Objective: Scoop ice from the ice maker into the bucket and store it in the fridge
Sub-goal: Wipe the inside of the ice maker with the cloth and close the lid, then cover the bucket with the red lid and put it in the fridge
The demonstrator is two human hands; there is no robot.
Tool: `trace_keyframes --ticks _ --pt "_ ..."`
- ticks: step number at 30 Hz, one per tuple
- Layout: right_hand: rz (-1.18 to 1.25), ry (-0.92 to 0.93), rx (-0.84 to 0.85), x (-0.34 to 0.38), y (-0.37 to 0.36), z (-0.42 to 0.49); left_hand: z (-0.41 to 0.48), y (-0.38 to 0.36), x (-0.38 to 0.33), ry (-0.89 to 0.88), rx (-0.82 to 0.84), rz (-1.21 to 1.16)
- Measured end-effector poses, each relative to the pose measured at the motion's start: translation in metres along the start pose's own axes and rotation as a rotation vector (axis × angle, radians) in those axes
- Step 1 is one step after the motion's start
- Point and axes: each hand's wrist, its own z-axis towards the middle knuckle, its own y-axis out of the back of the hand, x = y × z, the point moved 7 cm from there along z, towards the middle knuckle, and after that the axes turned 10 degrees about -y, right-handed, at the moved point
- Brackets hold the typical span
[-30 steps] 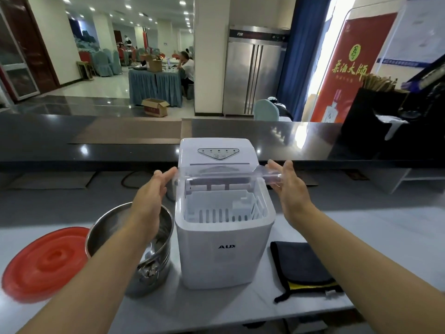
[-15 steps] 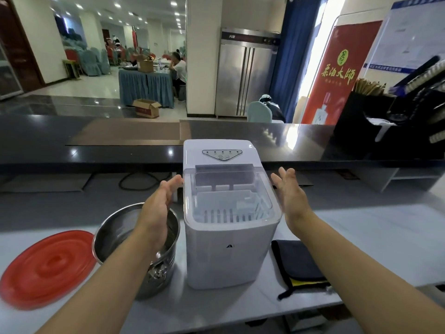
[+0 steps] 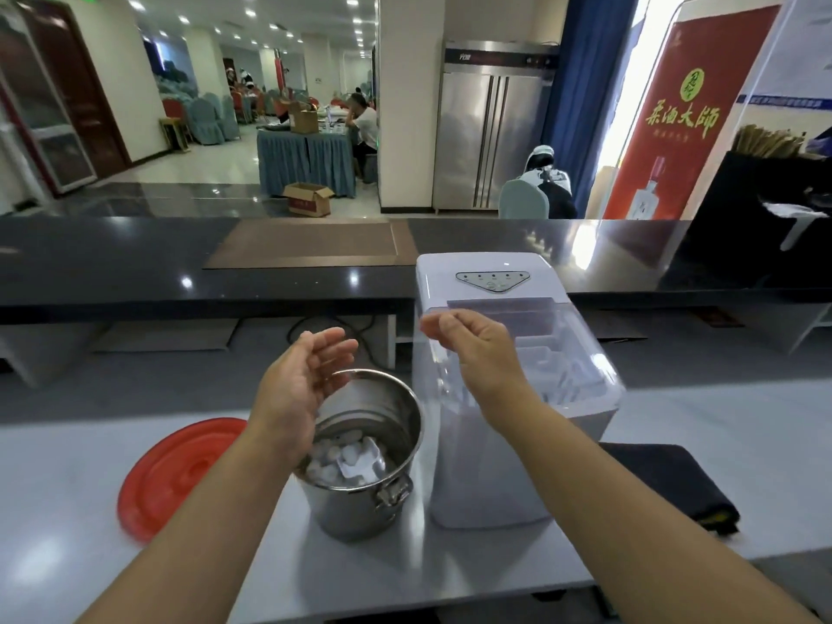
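Observation:
A steel bucket (image 3: 360, 506) stands on the pale counter, holding ice cubes (image 3: 335, 457) and a clear scoop (image 3: 362, 459). To its right is the white ice maker (image 3: 490, 479), its clear lid (image 3: 553, 340) down. My left hand (image 3: 301, 380) hovers over the bucket's left rim, palm turned inward, fingers apart, empty. My right hand (image 3: 477, 349) hovers in front of the ice maker's left top edge, fingers loosely curled and empty. A steel fridge (image 3: 486, 137) stands far behind the bar.
A red round lid (image 3: 175, 475) lies left of the bucket. A black folded cloth (image 3: 666, 479) lies right of the ice maker. A dark raised bar top (image 3: 180, 263) runs behind. A power cable (image 3: 310, 326) trails behind the bucket.
The ice maker's lid went from raised to down. Both hands left its sides and moved left, the left one over the bucket. The view shifted left.

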Motion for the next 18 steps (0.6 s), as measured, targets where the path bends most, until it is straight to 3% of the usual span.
trace_keyframes --ticks 7,18 --pt "-0.015 0.031 0.176 -0.004 -0.074 -0.01 -0.004 0.054 0.001 0.033 -0.131 0.006" --pt "0.237 -0.181 0.464 -0.041 -0.177 -0.035 -0.027 0.149 -0.015 0.049 -0.43 0.036"
